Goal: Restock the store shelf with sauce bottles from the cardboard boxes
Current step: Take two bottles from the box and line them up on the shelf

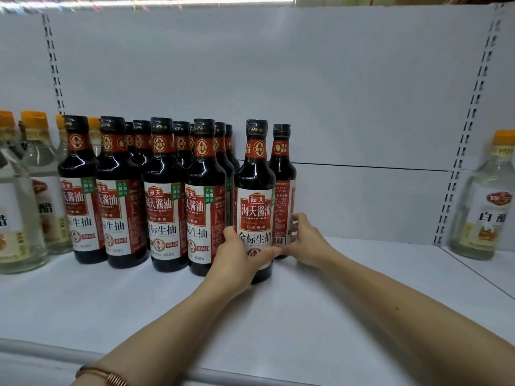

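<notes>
Smooth white shelf (348,288), glossy dark glass bottles (255,196) in both hands (239,257).

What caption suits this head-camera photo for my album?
Left hand and right hand set two soy sauce bottles onto the white shelf.

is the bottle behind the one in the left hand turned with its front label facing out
No, the rear soy sauce bottle held by the right hand shows its barcode and fine print, unlike the front bottle in the left hand.
</notes>
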The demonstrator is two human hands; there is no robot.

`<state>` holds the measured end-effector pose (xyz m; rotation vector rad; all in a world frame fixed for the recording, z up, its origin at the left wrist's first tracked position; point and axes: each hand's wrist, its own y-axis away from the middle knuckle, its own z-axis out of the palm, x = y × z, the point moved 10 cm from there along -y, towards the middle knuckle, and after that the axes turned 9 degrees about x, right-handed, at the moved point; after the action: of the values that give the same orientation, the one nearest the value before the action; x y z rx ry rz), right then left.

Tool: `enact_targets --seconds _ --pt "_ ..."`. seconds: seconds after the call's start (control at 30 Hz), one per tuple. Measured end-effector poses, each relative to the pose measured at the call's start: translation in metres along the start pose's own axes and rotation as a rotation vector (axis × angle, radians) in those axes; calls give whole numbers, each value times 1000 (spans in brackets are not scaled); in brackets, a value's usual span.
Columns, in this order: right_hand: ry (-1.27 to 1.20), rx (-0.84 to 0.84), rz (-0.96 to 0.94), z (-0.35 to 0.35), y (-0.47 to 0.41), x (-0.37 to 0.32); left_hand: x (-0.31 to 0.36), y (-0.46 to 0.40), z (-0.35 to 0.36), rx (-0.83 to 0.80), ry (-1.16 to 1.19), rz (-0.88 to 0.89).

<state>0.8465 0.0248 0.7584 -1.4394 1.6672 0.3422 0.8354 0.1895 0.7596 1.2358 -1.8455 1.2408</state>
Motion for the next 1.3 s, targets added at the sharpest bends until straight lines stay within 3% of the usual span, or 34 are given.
enact_targets --seconds 0.1,0.2,0.3,0.47,0.63,1.0,1.3 --pt "-80 -197 34 6 4 4 -1 0 0 -6 8 3" --pt "-219 -250 90 7 1 13 0 0 0 -7 14 11" --pt "-286 -161 104 9 -2 21 -1 1 -1 -5 3 10" --pt "71 93 -34 8 -6 9 1 1 -1 6 -3 13" --pt "33 -162 -60 6 -3 7 -4 3 3 -28 -16 -8" --pt "95 93 -145 8 -26 5 -15 -14 15 -7 -35 -103" --pt "88 140 -135 18 -48 9 -17 -19 14 38 10 -96"
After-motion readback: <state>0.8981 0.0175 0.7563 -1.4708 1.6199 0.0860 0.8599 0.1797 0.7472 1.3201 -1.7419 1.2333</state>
